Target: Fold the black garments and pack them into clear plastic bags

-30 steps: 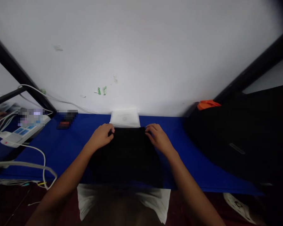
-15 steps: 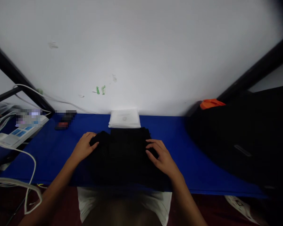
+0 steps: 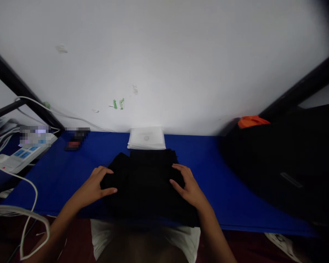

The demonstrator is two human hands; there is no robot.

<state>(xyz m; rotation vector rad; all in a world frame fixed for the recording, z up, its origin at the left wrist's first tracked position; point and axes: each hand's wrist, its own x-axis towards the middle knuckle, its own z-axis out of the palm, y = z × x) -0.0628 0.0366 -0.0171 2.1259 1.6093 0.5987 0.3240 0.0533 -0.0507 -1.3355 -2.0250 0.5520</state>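
A folded piece of black clothing (image 3: 148, 182), its exact kind too dark to make out, lies on the blue table top (image 3: 208, 164) at the front edge. My left hand (image 3: 94, 184) rests at its left side, thumb and fingers apart around the edge. At the right side of the cloth lies my right hand (image 3: 188, 184), its fingers spread and touching the fabric. Just behind the clothing, against the wall, is a small stack of flat white packets (image 3: 146, 138) with a round mark on the top one.
A big black bag (image 3: 276, 157) fills the right end, an orange cloth (image 3: 253, 121) on top. On the left are a white power strip (image 3: 27, 155), loose white cables (image 3: 34, 190) and a dark blurred-out object (image 3: 77, 138). A white wall (image 3: 164, 65) rises behind.
My left hand has slid toward me along the left side of the clothing, its thumb and fingers wider apart. The right hand has hardly moved. My view has shifted slightly.
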